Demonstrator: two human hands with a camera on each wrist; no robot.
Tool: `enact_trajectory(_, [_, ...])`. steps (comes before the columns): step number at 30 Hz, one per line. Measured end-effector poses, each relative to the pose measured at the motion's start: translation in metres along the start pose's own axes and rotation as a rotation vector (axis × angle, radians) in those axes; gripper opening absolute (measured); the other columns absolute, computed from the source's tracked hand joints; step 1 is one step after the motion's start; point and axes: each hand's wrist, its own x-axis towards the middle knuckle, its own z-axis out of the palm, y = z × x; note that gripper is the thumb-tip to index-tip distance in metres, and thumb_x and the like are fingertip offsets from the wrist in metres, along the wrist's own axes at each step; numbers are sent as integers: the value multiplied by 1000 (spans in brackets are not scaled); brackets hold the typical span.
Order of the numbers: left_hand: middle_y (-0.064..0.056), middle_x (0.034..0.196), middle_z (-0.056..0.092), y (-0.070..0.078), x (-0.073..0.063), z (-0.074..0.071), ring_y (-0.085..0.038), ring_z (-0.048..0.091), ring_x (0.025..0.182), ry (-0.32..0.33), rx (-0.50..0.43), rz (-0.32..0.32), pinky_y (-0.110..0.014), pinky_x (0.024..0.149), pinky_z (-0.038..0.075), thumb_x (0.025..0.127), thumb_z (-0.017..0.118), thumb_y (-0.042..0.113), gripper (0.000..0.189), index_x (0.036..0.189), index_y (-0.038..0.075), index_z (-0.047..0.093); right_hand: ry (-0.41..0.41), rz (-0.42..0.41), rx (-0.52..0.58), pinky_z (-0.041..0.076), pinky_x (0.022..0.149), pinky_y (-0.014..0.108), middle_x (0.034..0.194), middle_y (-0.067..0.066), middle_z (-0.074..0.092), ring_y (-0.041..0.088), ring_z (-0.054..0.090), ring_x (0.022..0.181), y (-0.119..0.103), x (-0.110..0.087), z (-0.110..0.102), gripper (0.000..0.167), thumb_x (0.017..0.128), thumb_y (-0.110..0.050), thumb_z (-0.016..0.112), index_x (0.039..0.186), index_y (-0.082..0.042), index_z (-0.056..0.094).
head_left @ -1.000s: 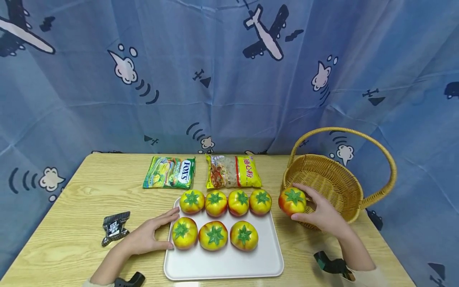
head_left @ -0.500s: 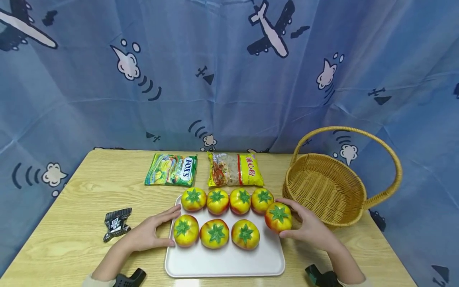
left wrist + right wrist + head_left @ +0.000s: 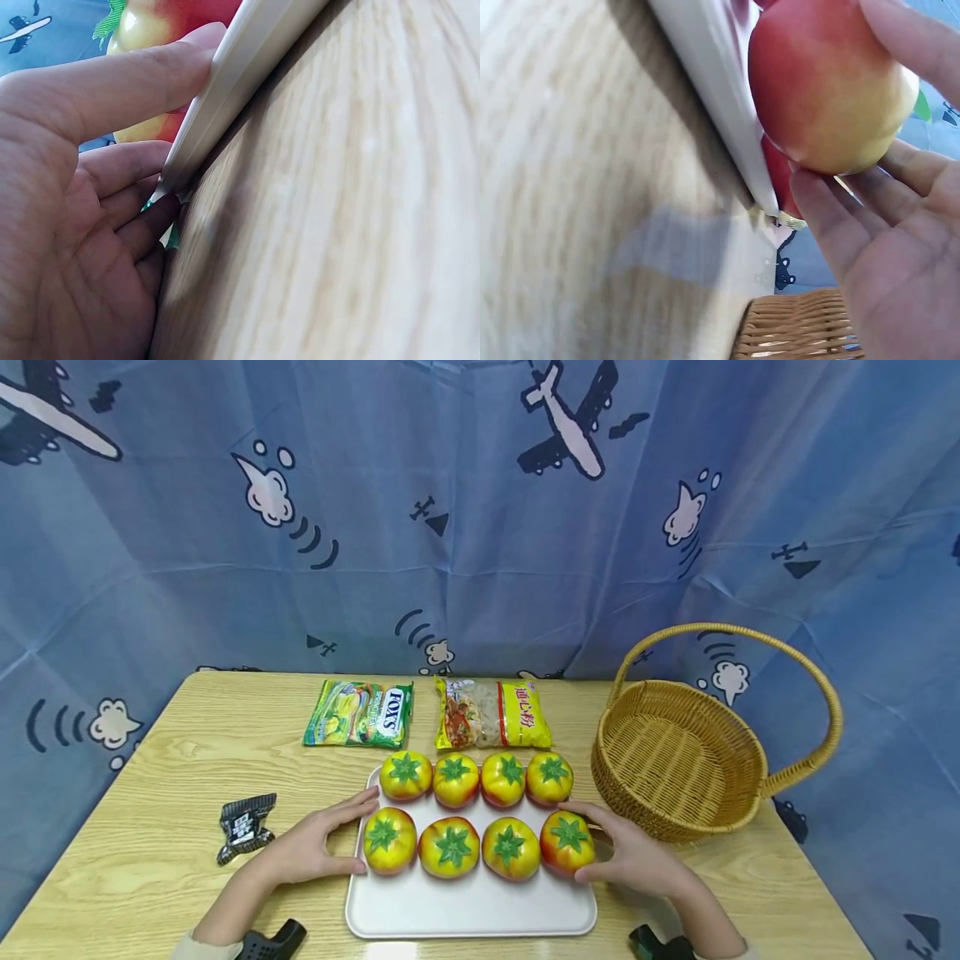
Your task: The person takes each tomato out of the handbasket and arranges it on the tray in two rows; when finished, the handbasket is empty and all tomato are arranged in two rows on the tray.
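Observation:
My right hand (image 3: pixel 633 856) holds a yellow-red artificial tomato (image 3: pixel 567 843) with a green star-shaped top, thumb on the near side and fingers on the far side. The tomato is at the right end of the front row on a white tray (image 3: pixel 472 917). In the right wrist view, the same tomato (image 3: pixel 825 90) sits between thumb and fingers, close over the tray rim (image 3: pixel 716 97). My left hand (image 3: pixel 311 847) rests at the tray's left edge, thumb and fingers spread apart along the rim (image 3: pixel 225 97). Several more tomatoes (image 3: pixel 453 847) stand in two rows on the tray.
To the right of the tray stands a wicker basket (image 3: pixel 611 777) with a tall handle. A green candy bag (image 3: pixel 358 714) and a yellow pasta bag (image 3: pixel 492 714) lie behind the tray. A small black packet (image 3: pixel 245 828) is left of my left forearm. A blue curtain (image 3: pixel 480 527) hangs behind the table.
My right hand has carried the tomato left from beside the basket to the front row's right end on the tray. My left hand has kept its place at the tray's edge.

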Motion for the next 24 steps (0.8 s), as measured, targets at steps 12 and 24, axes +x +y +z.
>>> enact_trajectory(12, [-6, 156, 27, -1, -2, 1, -40, 30, 139, 5, 4, 9, -62, 106, 29, 74, 77, 47, 83, 142, 13, 45, 10, 23, 22, 30, 105, 64, 142, 18, 44, 40, 43, 129, 4, -1, 6, 85, 73, -40, 79, 141, -8, 41])
enact_trajectory(24, [-7, 156, 28, 2, -3, 1, -40, 31, 138, 2, 5, 16, -62, 106, 29, 74, 76, 46, 83, 142, 11, 45, 37, 55, 26, 24, 108, 65, 147, 17, 40, 41, 38, 133, 1, -6, 6, 93, 70, -40, 80, 145, -7, 36])
